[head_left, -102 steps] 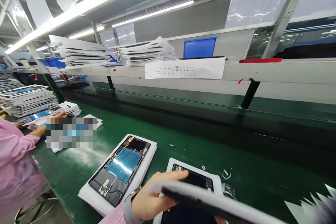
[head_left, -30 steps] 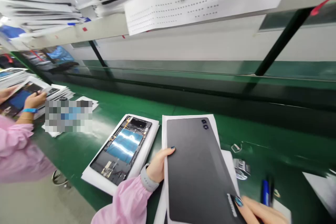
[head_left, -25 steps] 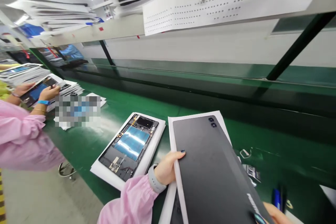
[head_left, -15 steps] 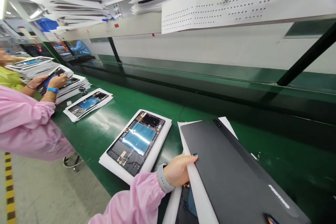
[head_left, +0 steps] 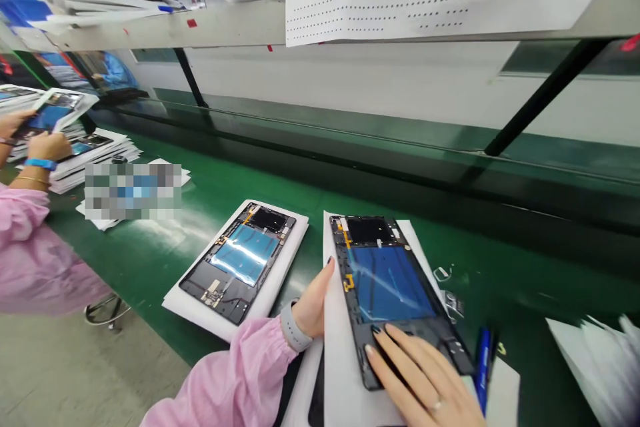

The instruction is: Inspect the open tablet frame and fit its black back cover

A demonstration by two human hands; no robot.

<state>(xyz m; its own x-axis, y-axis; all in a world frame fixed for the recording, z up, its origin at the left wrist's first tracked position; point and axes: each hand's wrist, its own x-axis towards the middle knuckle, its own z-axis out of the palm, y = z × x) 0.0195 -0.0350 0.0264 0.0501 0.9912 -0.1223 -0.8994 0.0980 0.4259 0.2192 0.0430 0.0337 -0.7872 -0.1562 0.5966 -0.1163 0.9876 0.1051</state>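
An opened tablet (head_left: pixel 393 283) lies inner side up on a white sheet (head_left: pixel 343 363), its dark frame, orange flex strips and blue-filmed block showing. Along the sheet's left edge my left hand (head_left: pixel 311 303) is closed, thumb on top and the other fingers mostly hidden beneath. My right hand (head_left: pixel 425 377) rests with fingers stretched out over the tablet's lower end. Part of another dark item on white sheeting shows under the held sheet. To the left, a second opened tablet (head_left: pixel 245 253) sits on its own white sheets.
A blue pen (head_left: pixel 483 360) and a small clear plastic piece (head_left: pixel 454 305) lie right of the tablet. White sheets (head_left: pixel 595 360) blur at far right. A co-worker's hands (head_left: pixel 45 147) hold another tablet at left. The loaded shelf (head_left: pixel 240 23) spans above the green bench (head_left: pixel 165 307).
The tablet, seen before with its plain grey back up, now shows its inner side. My right hand has come into view on it. The view has shifted rightward.
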